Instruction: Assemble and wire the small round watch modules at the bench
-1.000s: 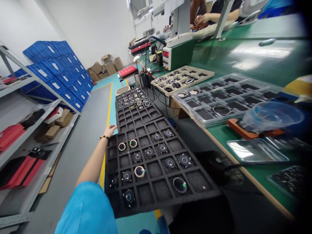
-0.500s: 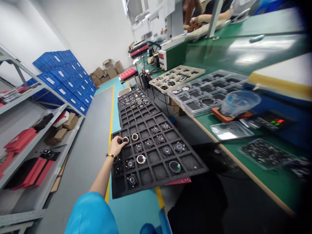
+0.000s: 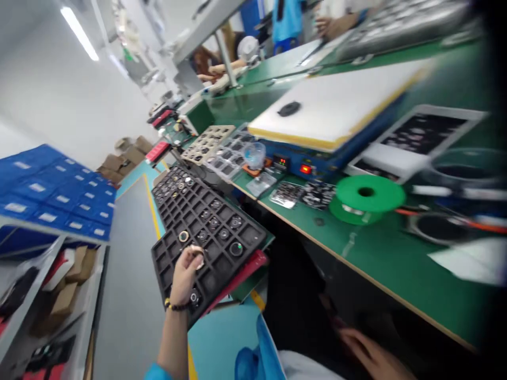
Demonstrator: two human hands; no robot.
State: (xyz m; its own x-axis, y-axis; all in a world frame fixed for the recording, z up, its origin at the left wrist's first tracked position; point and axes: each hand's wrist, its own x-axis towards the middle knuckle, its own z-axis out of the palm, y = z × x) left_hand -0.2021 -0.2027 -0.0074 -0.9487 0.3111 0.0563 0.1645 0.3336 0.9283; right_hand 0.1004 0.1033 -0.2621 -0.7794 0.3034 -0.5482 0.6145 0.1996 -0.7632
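Your left hand (image 3: 184, 272) pinches a round, gold-rimmed part (image 3: 201, 258) over the black, gridded foam tray (image 3: 208, 279); a slack fingertip grip could drop it onto its neighbours; your right hand's (image 3: 366, 351) grip, I cannot tell.

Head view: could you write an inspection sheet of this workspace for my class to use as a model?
Surface: green bench, glossy; black tray beside it, divided into compartments.
Job's things: dark round parts in some compartments; a ring-like part at the left fingertips.
Clutter: green spool, clear cup and white-topped unit on the bench.
Hands: left hand over the tray, pinching the ring-like part; right hand low beside the bench, grip unclear.
Cables: none distinct; blurred.
Surroundings: blue bins, cardboard boxes; other people across the bench.
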